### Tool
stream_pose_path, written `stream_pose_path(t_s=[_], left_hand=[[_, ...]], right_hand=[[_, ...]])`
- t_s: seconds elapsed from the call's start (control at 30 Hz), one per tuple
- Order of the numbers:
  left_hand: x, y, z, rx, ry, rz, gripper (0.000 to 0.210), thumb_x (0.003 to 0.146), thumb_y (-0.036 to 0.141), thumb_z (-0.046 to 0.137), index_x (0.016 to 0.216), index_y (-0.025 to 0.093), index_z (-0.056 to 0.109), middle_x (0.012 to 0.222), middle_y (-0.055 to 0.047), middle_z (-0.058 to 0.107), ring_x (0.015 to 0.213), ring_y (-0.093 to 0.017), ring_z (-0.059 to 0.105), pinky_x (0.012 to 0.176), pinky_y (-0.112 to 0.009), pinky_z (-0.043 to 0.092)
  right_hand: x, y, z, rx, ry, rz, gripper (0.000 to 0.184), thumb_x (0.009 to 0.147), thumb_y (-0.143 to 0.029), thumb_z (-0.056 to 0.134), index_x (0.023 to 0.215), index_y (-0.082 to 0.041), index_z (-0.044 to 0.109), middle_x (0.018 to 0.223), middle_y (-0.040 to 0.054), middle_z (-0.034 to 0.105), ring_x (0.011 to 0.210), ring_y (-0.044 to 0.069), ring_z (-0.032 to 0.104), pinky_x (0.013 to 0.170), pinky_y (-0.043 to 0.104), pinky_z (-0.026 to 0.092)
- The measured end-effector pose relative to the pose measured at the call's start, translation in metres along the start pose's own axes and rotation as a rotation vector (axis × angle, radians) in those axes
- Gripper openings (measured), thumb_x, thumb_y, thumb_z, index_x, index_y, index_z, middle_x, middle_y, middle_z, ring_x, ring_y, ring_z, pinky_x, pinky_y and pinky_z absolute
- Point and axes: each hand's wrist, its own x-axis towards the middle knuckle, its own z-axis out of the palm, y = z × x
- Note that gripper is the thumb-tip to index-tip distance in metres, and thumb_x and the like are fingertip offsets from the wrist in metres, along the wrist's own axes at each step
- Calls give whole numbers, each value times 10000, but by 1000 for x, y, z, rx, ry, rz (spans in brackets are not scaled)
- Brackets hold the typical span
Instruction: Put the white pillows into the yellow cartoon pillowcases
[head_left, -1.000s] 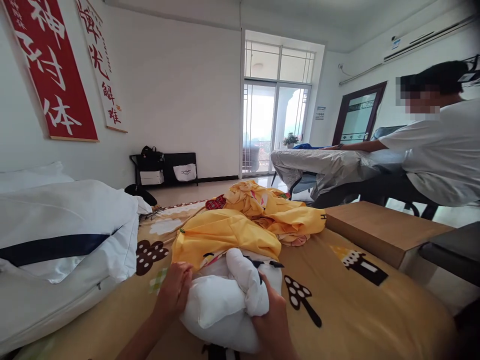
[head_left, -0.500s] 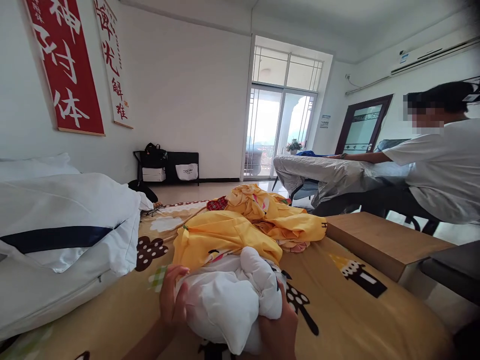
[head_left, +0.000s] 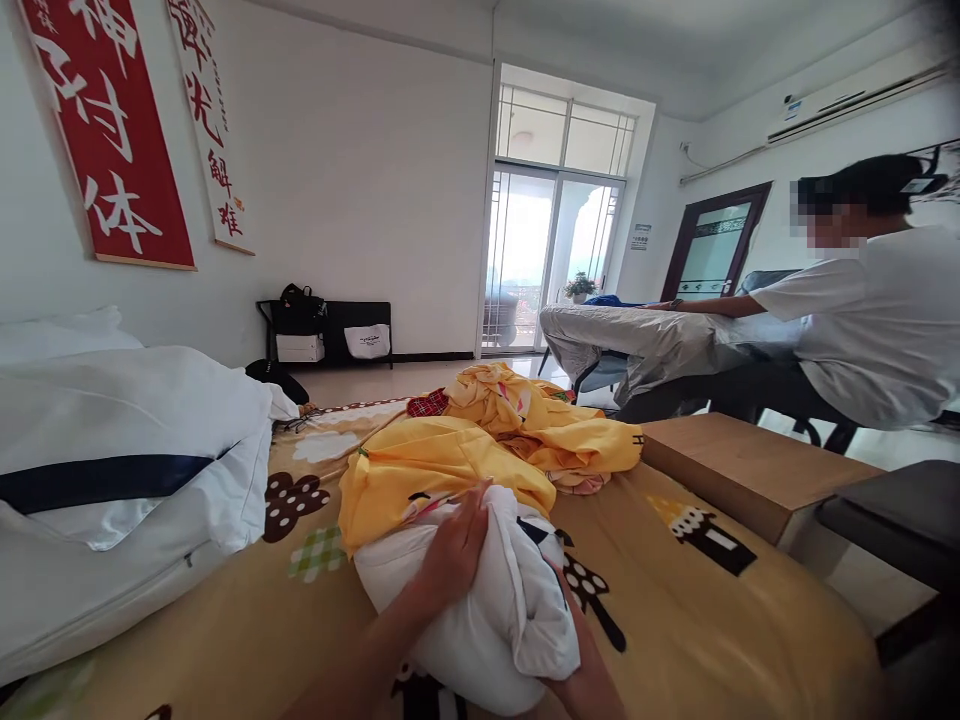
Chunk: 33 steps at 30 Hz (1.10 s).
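Observation:
A soft white pillow (head_left: 484,610) with a dark navy patch is bunched up in front of me on the bed. My left hand (head_left: 459,545) lies across its top, fingers pressed together and gripping the fabric near the far edge. At the right side, my right hand (head_left: 574,640) holds the pillow; folds of white cloth hide most of its fingers. Just beyond, touching the pillow's far end, lies a yellow pillowcase (head_left: 442,450) with a printed cartoon design. Whether the pillow's far end is inside it, I cannot tell.
Crumpled yellow bedding (head_left: 585,440) lies farther back on the brown patterned bedsheet (head_left: 285,620). White pillows (head_left: 135,400) are stacked at left. A brown box (head_left: 757,470) stands right of the bed. Beyond it, a person (head_left: 877,310) sits at a covered table (head_left: 622,330).
My left hand has moved from the pillow's left side over onto its top, toward the right. The pillow is folded differently, its bunched corner turned to the right. The view has shifted slightly.

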Motion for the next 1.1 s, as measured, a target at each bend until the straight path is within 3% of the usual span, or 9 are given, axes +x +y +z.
stream_pose_path(t_s=[0.17,0.3,0.4,0.53,0.6,0.73,0.9,1.0,1.1], left_hand=[[3,-20,13,-131,-7,-130,453,945,483,324,1101,190,633,1220,-111,641,1207,-229,546,1104,-427,385],[-1,-23,14,-144,23,-138,330,926,456,384,939,199,592,972,-71,667,919,-199,595,891,-359,492],[-2,-20,14,-159,31,-131,292,924,438,392,866,199,547,895,-51,645,809,-173,556,820,-329,483],[-2,-22,12,-172,30,-116,264,923,421,406,868,196,533,896,-45,636,809,-167,543,800,-317,475],[-2,-29,7,-180,19,-109,256,909,413,432,866,189,549,878,-42,639,807,-169,556,777,-309,486],[-2,-46,-3,-161,42,-120,280,893,385,412,854,170,587,815,-49,650,773,-182,589,717,-314,512],[-17,-45,-21,-14,195,-122,275,912,317,387,924,168,618,868,-79,652,814,-213,580,800,-381,487],[-33,-41,-45,323,283,-5,265,900,230,393,1004,197,635,1068,-105,626,1029,-257,544,946,-437,410],[-42,-42,-69,772,218,22,260,882,185,421,1020,195,642,1088,-108,611,1044,-275,531,929,-433,412]], right_hand=[[5,-18,-6,55,-200,-16,836,629,-405,683,1384,-208,382,1247,134,619,1156,334,590,928,416,512],[-12,-40,15,-248,-14,-37,999,601,-456,747,1437,-187,271,1329,172,533,1187,358,547,956,490,473],[-29,-62,34,-516,234,-42,1140,628,-570,739,1504,-179,124,1481,243,318,1290,441,409,938,575,441],[-29,-80,50,-707,289,-78,813,827,-486,591,1502,-249,205,1579,192,86,1366,447,294,990,569,380],[-17,-79,53,-742,231,-45,711,859,-491,544,1474,-234,297,1561,198,164,1338,437,344,1006,561,361],[17,-74,51,-696,86,88,798,847,-521,548,1499,-147,280,1400,209,445,1188,355,497,943,451,430],[46,-81,41,-642,-285,71,587,801,-193,538,1371,-327,507,1104,59,632,944,226,600,788,295,421],[55,-80,37,-655,-294,106,524,804,-180,519,1298,-346,571,1016,38,647,888,204,614,724,273,383],[63,-75,36,-661,-300,128,379,850,-225,506,1192,-322,638,935,37,655,836,191,622,673,269,350]])
